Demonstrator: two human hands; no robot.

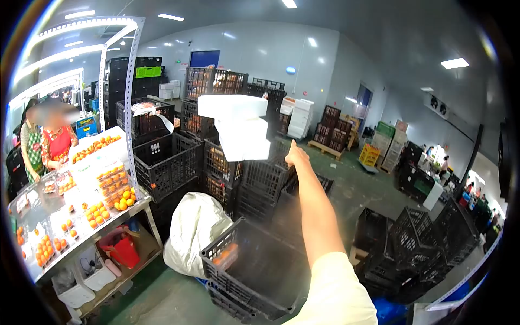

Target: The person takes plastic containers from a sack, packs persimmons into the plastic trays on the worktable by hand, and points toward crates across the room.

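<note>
My right hand [297,156] is stretched out at arm's length, index finger pointing up and away and the other fingers partly curled. Nothing shows in it. Just left of it are a white foam box [245,139] and a wider white foam block [233,106] above that, over stacked black crates [265,176]. Below lies a large black crate [254,265] with a pack of orange fruit [225,256] inside, beside a white sack [196,233]. My left hand is out of view.
On the left, a metal table [143,203] holds packs of orange fruit [97,214]; two people [57,138] stand behind it. More black crates [414,233] stand at right. Farther back are pallet stacks [331,130] and yellow crates [369,155].
</note>
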